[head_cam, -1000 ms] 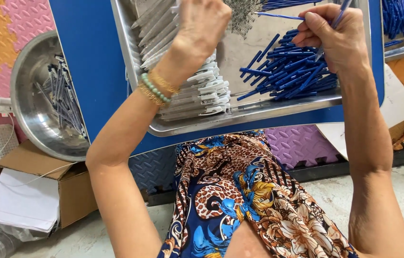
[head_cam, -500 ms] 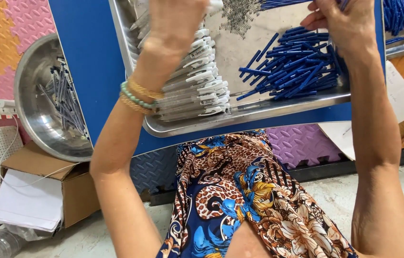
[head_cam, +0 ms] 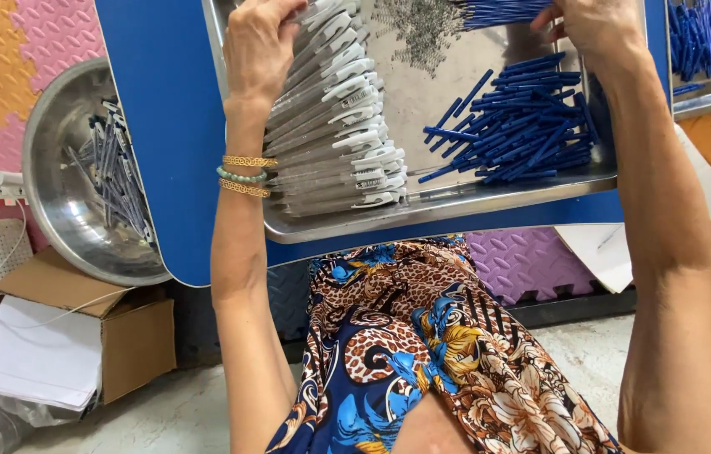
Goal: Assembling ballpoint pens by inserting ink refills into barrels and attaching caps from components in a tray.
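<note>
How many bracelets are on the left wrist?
3, stacked on the left wrist: a gold one nearest the left hand, a green beaded one below, another gold one lowest.

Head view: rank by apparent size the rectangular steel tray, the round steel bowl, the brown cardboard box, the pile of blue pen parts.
1. Rectangular steel tray, widest, though cut off at the top.
2. Round steel bowl, partly hidden by the blue table.
3. Brown cardboard box and pile of blue pen parts: look alike, and the box sits at a different depth, so unranked.
</note>
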